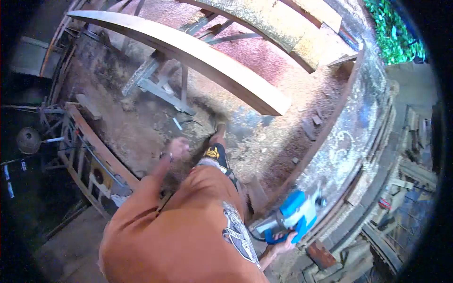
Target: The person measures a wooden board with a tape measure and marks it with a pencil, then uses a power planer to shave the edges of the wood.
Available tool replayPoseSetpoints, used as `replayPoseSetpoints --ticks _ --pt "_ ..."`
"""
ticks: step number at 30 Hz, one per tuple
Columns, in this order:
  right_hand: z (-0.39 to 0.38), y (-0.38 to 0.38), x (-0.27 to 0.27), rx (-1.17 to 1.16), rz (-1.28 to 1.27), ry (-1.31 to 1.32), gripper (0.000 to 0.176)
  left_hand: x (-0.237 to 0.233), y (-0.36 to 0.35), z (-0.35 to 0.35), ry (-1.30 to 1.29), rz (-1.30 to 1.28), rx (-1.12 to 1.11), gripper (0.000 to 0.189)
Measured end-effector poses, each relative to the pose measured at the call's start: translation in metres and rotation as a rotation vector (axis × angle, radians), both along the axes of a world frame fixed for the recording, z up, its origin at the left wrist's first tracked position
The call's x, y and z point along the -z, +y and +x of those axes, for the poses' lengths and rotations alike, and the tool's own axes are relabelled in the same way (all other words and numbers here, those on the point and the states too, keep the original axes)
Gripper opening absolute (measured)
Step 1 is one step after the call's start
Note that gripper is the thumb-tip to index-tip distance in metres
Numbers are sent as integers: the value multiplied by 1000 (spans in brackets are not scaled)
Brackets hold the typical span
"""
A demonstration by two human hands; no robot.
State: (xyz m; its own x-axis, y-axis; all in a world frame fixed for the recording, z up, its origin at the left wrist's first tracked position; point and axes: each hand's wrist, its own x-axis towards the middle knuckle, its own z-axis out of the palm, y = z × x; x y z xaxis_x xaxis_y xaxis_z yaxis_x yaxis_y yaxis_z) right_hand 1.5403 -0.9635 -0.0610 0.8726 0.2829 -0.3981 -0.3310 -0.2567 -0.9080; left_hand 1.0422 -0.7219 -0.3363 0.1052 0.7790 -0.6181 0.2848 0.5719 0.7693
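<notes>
Being gripped by its blue handle, a power tool (pixel 296 212) with a blue plastic and pale metal body is held in the right hand (pixel 285 244) at the lower right of the frame; the fingers are closed around the handle. Behind it, a long worktop (pixel 347 137) is spread along the right side, its surface scuffed, mottled grey and blotched with white; whether the tool is rested on it cannot be told. The left hand (pixel 178 147), banded at the wrist, is seen left of centre above the floor, blurred, so whether it is open or closed cannot be told. From the upper left to right of centre, a long, smooth, pale timber beam (pixel 188 48) is stretched, its outline bowed and its end cut square, with a rough wooden trestle (pixel 165 96) seen beneath. The floor (pixel 245 129) is strewn with reddish, grainy sawdust, and rough-edged boards (pixel 264 21) are laid at the top.
</notes>
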Motion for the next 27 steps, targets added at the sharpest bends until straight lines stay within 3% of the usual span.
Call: replayPoseSetpoints --ticks 1,3,5,7,9,13,15,17,18,19,23,24,25,27 --pt "-9 39 -28 -181 51 -69 43 -2 20 2 -72 -52 -98 24" --pt "1 85 -53 -439 14 -249 45 -10 69 8 46 -61 -167 24" --pt "20 135 -73 -726 34 -326 52 10 110 5 -116 -65 -359 25" --pt "19 204 -104 -875 -38 -292 59 -12 141 15 -36 -52 -314 26" --pt "26 267 -114 -1110 -143 -279 42 -12 182 12 41 -32 -302 27" --pt "13 365 -123 -1457 -189 -210 39 -2 198 12 81 -54 -275 28" --pt "2 396 -124 -1572 -158 -191 43 9 191 3 91 -42 -274 28" --pt "-2 421 -123 -1727 -191 -216 55 24 171 -7 -74 -57 -472 27" --pt "-3 431 -117 -1780 -127 -290 57 58 151 -22 -201 -71 -574 27" --pt "-3 439 -111 -1833 -60 -364 59 48 137 -14 -190 -51 -636 26" --pt "-6 462 -101 -1893 -79 -258 66 23 70 41 -12 -13 -956 13" --pt "-5 465 -89 -1892 -2 -218 59 54 36 49 -147 -10 -1011 16" --pt "-11 470 -88 -1891 1 -162 57 36 25 71 -113 -60 -1064 18" --pt "-25 482 -90 -1893 0 -57 52 51 0 89 -278 -125 -1184 22"
